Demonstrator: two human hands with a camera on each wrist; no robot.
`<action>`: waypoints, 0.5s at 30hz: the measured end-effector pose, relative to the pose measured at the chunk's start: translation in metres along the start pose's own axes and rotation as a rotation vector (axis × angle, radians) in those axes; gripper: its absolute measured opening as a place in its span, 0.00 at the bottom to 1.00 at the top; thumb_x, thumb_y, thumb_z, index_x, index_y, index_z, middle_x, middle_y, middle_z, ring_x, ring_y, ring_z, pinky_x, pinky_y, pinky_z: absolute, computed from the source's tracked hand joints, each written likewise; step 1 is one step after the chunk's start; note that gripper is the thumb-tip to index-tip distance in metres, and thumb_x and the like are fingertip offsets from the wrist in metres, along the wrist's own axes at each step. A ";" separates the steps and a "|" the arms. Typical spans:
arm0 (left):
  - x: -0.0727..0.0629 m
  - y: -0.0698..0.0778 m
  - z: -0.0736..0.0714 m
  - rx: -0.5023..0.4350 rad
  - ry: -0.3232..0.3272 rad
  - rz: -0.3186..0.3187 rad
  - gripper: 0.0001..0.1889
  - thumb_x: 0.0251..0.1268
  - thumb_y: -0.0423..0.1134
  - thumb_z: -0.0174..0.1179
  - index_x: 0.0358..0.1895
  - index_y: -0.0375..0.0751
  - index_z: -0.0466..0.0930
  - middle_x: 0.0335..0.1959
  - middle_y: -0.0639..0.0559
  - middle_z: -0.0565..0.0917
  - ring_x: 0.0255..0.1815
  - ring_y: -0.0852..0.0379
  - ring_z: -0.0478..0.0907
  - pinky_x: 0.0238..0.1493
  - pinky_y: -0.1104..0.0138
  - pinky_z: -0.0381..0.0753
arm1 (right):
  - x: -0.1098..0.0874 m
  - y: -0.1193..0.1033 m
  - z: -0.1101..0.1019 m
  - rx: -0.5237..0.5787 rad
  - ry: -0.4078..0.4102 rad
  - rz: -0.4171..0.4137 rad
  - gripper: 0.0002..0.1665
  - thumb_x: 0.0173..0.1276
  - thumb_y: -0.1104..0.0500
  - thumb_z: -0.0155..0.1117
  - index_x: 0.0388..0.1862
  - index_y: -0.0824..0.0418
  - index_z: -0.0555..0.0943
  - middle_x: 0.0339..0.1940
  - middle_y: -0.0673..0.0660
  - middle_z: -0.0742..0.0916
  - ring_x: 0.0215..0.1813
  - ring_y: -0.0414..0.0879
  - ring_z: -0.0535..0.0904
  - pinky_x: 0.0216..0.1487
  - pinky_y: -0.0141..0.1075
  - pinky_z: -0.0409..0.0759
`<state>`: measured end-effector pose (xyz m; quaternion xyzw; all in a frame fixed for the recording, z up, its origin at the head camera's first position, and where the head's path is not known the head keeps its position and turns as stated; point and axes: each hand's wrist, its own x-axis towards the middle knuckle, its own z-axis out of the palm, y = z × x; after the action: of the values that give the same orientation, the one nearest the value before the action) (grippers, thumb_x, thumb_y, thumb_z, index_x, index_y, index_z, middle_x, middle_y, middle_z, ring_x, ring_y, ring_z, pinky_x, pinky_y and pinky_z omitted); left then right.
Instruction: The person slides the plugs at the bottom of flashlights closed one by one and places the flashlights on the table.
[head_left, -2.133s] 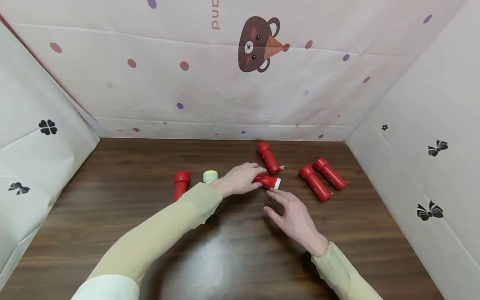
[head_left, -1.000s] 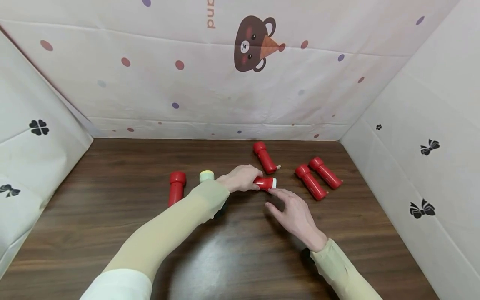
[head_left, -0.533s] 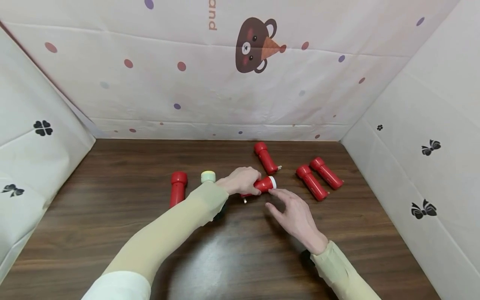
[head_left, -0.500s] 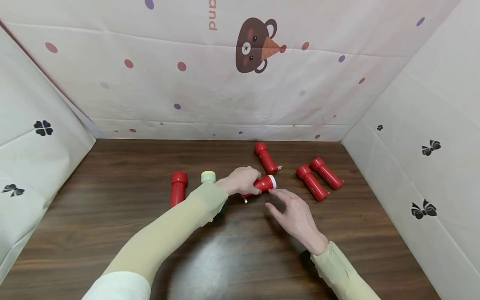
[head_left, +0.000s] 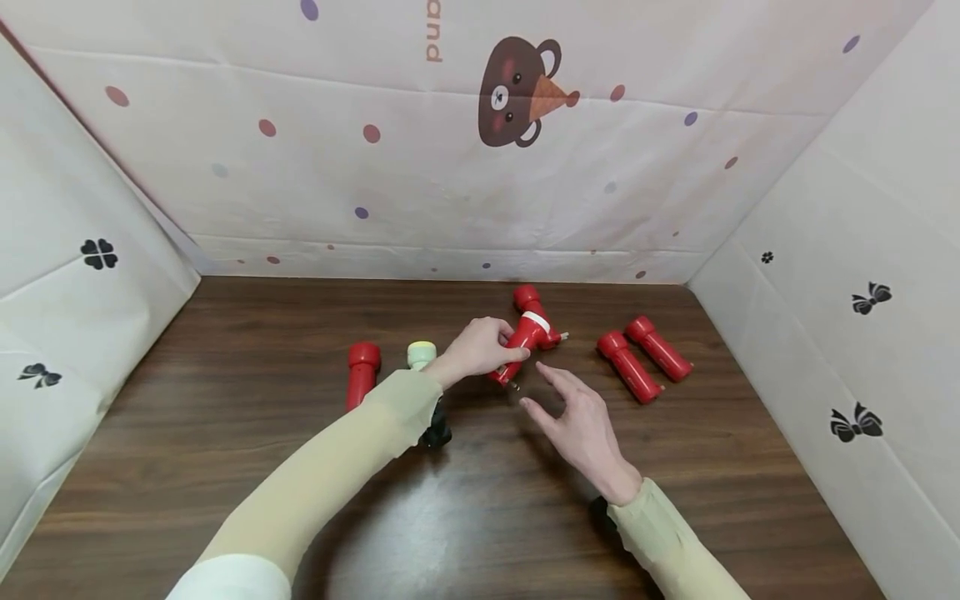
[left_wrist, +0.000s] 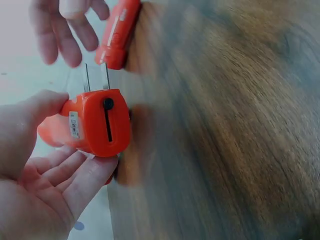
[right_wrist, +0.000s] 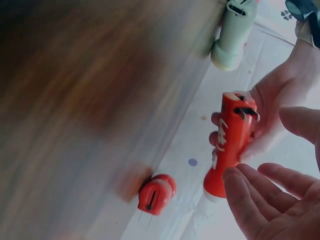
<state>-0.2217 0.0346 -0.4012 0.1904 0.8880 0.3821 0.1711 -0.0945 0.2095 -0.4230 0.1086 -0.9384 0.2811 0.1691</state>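
Observation:
A red flashlight (head_left: 529,332) with a white-rimmed head is gripped by my left hand (head_left: 477,346), thumb on one side and fingers on the other. Its head points away toward the back wall. In the left wrist view, two metal plug prongs (left_wrist: 105,76) stick out from the tail, beside a black slider in a slot. The right wrist view shows white lettering along the body of the same flashlight (right_wrist: 231,145). My right hand (head_left: 581,421) hovers close to the tail end, fingers spread and relaxed, holding nothing.
Another red flashlight (head_left: 527,297) lies just behind the held one, prongs out. Two more red flashlights (head_left: 630,367) (head_left: 662,348) lie side by side at right. At left are a red flashlight (head_left: 363,371) and a pale green one (head_left: 422,353), partly behind my left arm.
My left hand has turned the flashlight: its white-rimmed head swung from pointing right to pointing toward the back, and its tail came round toward my right hand. The right hand shifted slightly.

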 end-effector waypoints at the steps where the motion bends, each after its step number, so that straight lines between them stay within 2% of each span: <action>1: -0.001 0.000 -0.001 -0.014 0.008 -0.005 0.22 0.70 0.51 0.69 0.56 0.38 0.83 0.44 0.46 0.90 0.38 0.55 0.83 0.41 0.68 0.86 | 0.001 -0.001 0.002 0.008 0.002 0.001 0.33 0.64 0.54 0.80 0.65 0.63 0.83 0.59 0.62 0.90 0.55 0.57 0.91 0.52 0.51 0.91; 8: -0.009 0.002 -0.007 -0.113 0.072 -0.040 0.24 0.70 0.51 0.69 0.58 0.36 0.83 0.45 0.44 0.91 0.38 0.55 0.86 0.40 0.67 0.88 | 0.010 -0.008 0.013 0.082 0.043 -0.021 0.31 0.63 0.57 0.81 0.63 0.65 0.84 0.56 0.63 0.91 0.51 0.58 0.91 0.48 0.52 0.91; 15: -0.019 0.005 -0.012 -0.197 0.106 -0.070 0.25 0.70 0.52 0.68 0.61 0.37 0.81 0.50 0.43 0.90 0.42 0.51 0.87 0.48 0.62 0.91 | 0.018 -0.017 0.019 0.145 0.067 -0.029 0.30 0.63 0.59 0.80 0.64 0.65 0.84 0.54 0.65 0.91 0.51 0.57 0.91 0.50 0.54 0.91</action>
<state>-0.2095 0.0216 -0.3871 0.1212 0.8599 0.4711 0.1548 -0.1107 0.1832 -0.4231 0.1245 -0.9078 0.3492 0.1961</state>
